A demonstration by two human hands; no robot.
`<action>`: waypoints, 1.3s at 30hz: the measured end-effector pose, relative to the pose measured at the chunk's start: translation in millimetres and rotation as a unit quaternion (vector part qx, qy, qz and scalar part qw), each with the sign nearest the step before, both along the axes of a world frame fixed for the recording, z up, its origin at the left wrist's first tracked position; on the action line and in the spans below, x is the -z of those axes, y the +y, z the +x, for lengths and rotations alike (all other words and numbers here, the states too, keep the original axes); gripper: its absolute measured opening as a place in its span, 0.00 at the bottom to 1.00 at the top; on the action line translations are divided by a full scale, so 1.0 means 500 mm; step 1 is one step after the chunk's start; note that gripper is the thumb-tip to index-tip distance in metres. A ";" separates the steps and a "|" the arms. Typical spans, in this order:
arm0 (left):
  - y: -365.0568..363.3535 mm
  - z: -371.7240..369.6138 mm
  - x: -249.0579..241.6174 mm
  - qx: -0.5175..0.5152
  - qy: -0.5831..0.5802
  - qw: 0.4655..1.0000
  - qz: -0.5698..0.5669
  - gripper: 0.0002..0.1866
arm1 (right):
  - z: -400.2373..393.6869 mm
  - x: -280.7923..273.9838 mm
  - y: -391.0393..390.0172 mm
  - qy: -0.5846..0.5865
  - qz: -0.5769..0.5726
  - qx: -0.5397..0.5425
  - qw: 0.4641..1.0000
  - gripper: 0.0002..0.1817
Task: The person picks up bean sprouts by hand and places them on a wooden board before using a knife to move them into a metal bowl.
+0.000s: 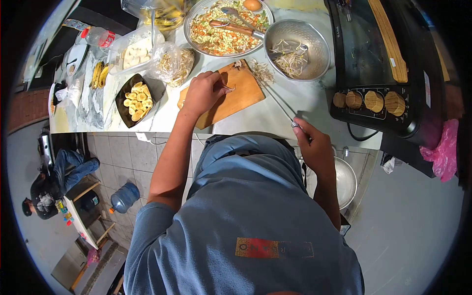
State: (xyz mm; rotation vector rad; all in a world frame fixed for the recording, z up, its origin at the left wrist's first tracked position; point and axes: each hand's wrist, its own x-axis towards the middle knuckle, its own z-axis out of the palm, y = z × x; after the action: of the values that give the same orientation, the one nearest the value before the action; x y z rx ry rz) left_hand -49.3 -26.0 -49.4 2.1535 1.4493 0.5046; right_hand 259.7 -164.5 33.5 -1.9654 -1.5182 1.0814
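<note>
My left hand [200, 94] is over the wooden cutting board [241, 98], its fingers bent and drawn together. A small pale sliver shows at its fingertips, too small to name. My right hand [315, 145] grips a long thin knife [279, 102], seen almost edge-on, at the counter's front edge. The blade points away to the upper left, its far end by a small heap of bean sprout scraps [261, 72] beside the board. Another small brownish scrap [239, 64] lies at the board's far edge.
Behind the board stand a tray of chopped vegetables [211, 46] with a spoon and egg, and a metal colander [322, 54] holding bean sprouts. Left are a bag of sprouts [172, 64], a tub of white pieces [115, 61] and a dark bowl [127, 115] of banana slices. A stove [388, 59] stands right.
</note>
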 end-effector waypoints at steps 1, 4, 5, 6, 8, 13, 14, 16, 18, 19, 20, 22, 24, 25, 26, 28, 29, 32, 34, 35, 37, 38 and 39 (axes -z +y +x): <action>0.000 -0.001 0.000 0.003 0.003 1.000 -0.004 0.17 | -0.001 -0.003 0.000 0.004 -0.016 0.002 1.000 0.17; -0.001 0.000 -0.004 0.002 -0.013 1.000 -0.001 0.15 | 0.004 -0.010 -0.003 0.012 -0.057 -0.003 0.998 0.17; -0.001 0.001 -0.003 0.002 -0.013 1.000 -0.001 0.15 | 0.003 -0.016 -0.003 0.012 -0.057 -0.003 0.998 0.17; -0.001 0.002 -0.001 0.000 -0.020 1.000 -0.004 0.15 | 0.001 -0.023 -0.003 0.016 -0.061 -0.008 0.998 0.17; -0.003 0.004 0.003 -0.001 -0.027 1.000 -0.009 0.14 | -0.003 -0.024 -0.007 0.019 -0.068 -0.012 0.997 0.17; -0.003 0.006 0.009 -0.006 -0.037 0.999 -0.015 0.14 | -0.018 -0.040 -0.001 0.030 -0.094 -0.035 0.995 0.18; -0.003 0.007 0.007 -0.007 -0.038 0.999 -0.016 0.14 | -0.018 -0.040 -0.001 0.029 -0.095 -0.036 0.994 0.18; -0.004 0.007 0.001 -0.004 -0.041 0.999 -0.004 0.13 | -0.020 -0.037 -0.003 0.034 -0.072 -0.041 0.996 0.18; -0.005 0.006 0.003 -0.004 -0.046 0.999 -0.003 0.13 | -0.022 -0.038 -0.001 0.031 -0.082 -0.040 0.995 0.18; -0.005 0.006 0.004 -0.003 -0.051 0.999 -0.002 0.13 | -0.022 -0.039 0.000 0.028 -0.091 -0.038 0.995 0.18; -0.004 0.006 0.005 -0.003 -0.051 0.999 -0.002 0.13 | -0.021 -0.038 0.000 0.027 -0.091 -0.038 0.995 0.18; -0.003 0.004 0.009 -0.003 -0.051 0.999 -0.008 0.12 | -0.020 -0.034 -0.001 0.010 -0.078 -0.045 0.996 0.17; -0.003 0.003 0.012 -0.004 -0.051 0.999 -0.005 0.12 | -0.019 -0.028 -0.004 0.014 -0.068 -0.046 0.997 0.17; -0.003 0.003 0.014 -0.005 -0.051 0.999 -0.003 0.11 | -0.019 -0.026 -0.004 0.018 -0.057 -0.048 0.997 0.17; -0.002 0.002 0.016 -0.005 -0.051 0.999 -0.003 0.11 | -0.019 -0.027 -0.004 0.018 -0.057 -0.048 0.997 0.17; -0.002 0.001 0.019 -0.003 -0.053 0.999 0.002 0.11 | -0.019 -0.030 -0.001 0.018 -0.059 -0.054 0.997 0.18; -0.002 0.001 0.018 -0.003 -0.053 0.999 0.001 0.11 | -0.020 -0.033 0.001 0.018 -0.059 -0.054 0.997 0.18; -0.001 0.004 0.012 -0.007 -0.058 0.998 -0.011 0.11 | -0.023 -0.043 0.005 0.014 -0.077 -0.051 0.996 0.18; 0.000 0.003 0.013 -0.010 -0.058 0.998 -0.018 0.11 | -0.023 -0.046 0.007 0.011 -0.087 -0.050 0.995 0.18; 0.001 0.003 0.013 -0.010 -0.058 0.998 -0.018 0.11 | -0.023 -0.044 0.007 0.011 -0.087 -0.050 0.995 0.18; 0.001 0.002 0.013 -0.008 -0.068 0.997 -0.020 0.11 | -0.023 -0.036 0.004 0.015 -0.081 -0.043 0.996 0.18; 0.002 0.002 0.013 -0.008 -0.068 0.997 -0.020 0.11 | -0.021 -0.027 0.003 0.015 -0.081 -0.044 0.996 0.18; 0.002 0.002 0.014 -0.007 -0.065 0.998 -0.014 0.11 | -0.018 -0.014 0.002 0.020 -0.089 -0.039 0.995 0.18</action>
State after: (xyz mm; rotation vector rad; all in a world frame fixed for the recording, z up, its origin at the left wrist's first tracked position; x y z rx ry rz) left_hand -48.4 -25.0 -56.5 2.0499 1.3924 0.6136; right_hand 250.9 -163.7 40.3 -2.0004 -1.5350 1.3228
